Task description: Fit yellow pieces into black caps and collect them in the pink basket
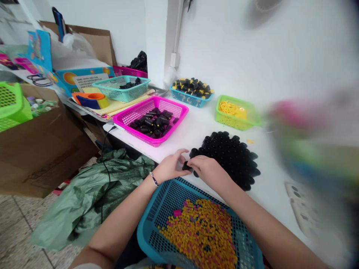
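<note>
My left hand (170, 166) and my right hand (206, 172) meet over the white table (269, 175), their fingers closed on a small black cylinder (187, 167). Part of it is hidden by my fingers. Just beyond my right hand lies a round, packed cluster of upright black cylinders (228, 158), and my fingertips are close to its near edge. A blue mesh basket (148, 220) filled with small yellow and pink pieces (199, 231) sits below my forearms, in front of the table edge. A beaded bracelet (154, 179) circles my left wrist.
A pink basket of black cylinders (179, 106) stands beyond my hands. Farther back are a teal basket (134, 93), a blue basket (186, 98) and a green basket of yellow pieces (224, 121). A crumpled green sheet (92, 198) and cardboard box (36, 157) lie left. A blurred object (308, 145) crosses the right.
</note>
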{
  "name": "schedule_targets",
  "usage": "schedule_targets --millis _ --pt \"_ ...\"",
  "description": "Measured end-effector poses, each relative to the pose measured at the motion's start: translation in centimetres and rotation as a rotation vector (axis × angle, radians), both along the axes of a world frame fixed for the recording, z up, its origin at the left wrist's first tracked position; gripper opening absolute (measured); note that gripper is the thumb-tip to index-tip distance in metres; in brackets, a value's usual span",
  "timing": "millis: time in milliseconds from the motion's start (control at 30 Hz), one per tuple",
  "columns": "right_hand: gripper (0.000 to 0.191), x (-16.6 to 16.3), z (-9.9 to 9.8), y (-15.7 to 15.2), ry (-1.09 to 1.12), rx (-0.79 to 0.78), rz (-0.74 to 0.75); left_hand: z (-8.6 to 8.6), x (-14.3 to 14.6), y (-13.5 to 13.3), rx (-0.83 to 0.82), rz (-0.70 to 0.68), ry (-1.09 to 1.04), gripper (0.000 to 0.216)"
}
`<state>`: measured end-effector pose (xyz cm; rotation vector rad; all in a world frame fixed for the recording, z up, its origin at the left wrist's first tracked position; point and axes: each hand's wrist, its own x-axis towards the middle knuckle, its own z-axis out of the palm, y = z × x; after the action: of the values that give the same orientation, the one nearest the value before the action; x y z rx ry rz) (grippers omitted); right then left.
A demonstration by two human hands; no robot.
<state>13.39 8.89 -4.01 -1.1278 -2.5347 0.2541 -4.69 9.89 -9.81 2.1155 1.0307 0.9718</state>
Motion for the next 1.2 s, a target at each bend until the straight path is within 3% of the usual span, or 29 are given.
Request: schedule_targets --millis 200,433,600,833,933,1067,1200 --pt "0.030 -0.6 -0.9 -1.4 -0.101 0.153 0.088 0.0 0.1 -0.1 0.038 0.009 0.003 0.061" --pt "0.041 -3.8 -4.6 -4.1 0.008 0.512 -0.118 -1.2 -0.1 -0.7 0.190 0.014 0.039 0.028" --pt "0.041 -4.2 -6.7 -4.9 0.123 0.653 -0.174 -2.2 -0.2 -0.7 0.227 0.013 0.079 0.025" --pt "0.042 -4.0 -8.1 -5.4 0.162 0.523 -0.162 -1.9 -0.1 -0.6 0.262 0.001 0.140 0.024" --pt "0.040 -3.7 -6.6 -5.8 0.252 0.364 -0.183 -1.8 0.0 -0.7 0.227 0.015 0.130 0.026" --pt "0.042 -1.9 -3.4 -7.8 0.476 0.029 -0.283 -1.7 0.3 -0.9 0.256 0.064 0.090 0.036" --pt "0.040 1.1 -2.7 -10.9 0.725 -0.081 -0.298 -1.1 0.5 -0.9 0.302 0.027 0.155 0.027"
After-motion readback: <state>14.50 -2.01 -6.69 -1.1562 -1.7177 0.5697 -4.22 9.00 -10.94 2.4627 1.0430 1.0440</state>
